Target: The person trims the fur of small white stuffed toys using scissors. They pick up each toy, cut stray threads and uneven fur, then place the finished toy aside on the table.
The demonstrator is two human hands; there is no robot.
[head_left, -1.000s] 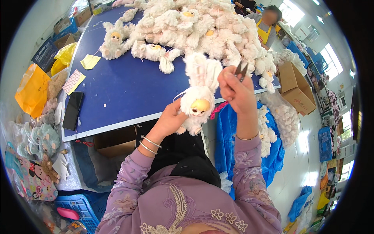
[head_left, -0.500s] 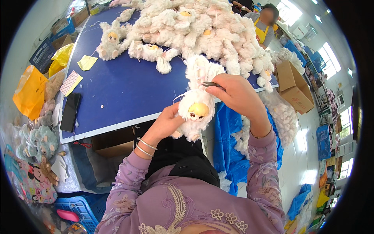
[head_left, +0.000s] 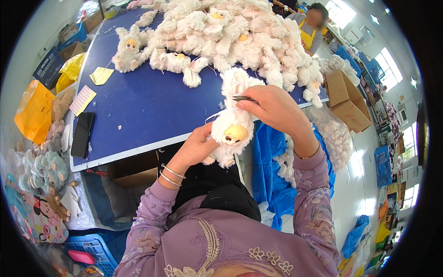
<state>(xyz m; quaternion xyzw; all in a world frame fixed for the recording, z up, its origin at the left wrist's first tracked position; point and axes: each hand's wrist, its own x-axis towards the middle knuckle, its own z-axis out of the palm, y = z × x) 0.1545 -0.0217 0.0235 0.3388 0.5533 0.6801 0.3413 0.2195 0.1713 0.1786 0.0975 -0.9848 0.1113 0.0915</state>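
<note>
A white plush doll (head_left: 221, 123) with long ears and a yellow-topped face hangs upright just off the table's near edge. My left hand (head_left: 198, 144) is closed round the side of its body, thumb on the fur near the face. At the base of the ears, my right hand (head_left: 272, 107) grips a small dark pointed tool (head_left: 244, 99), which looks like thread snips. Its tips point left, against the ear fur; whether they touch a thread is too small to tell. A loose white string (head_left: 217, 113) trails from the doll's left side.
A large heap of white plush pieces (head_left: 230, 41) covers the far side of the blue table (head_left: 138, 111). At the table's left lie a phone (head_left: 83, 135), a sticker sheet (head_left: 83, 100) and a yellow note (head_left: 101, 75). A cardboard box (head_left: 346, 101) stands right; a co-worker (head_left: 312, 30) is beyond.
The tool's tips have moved slightly left across the ear base and look closer together. My right hand has shifted a little left with it. My left hand keeps its hold on the doll.
</note>
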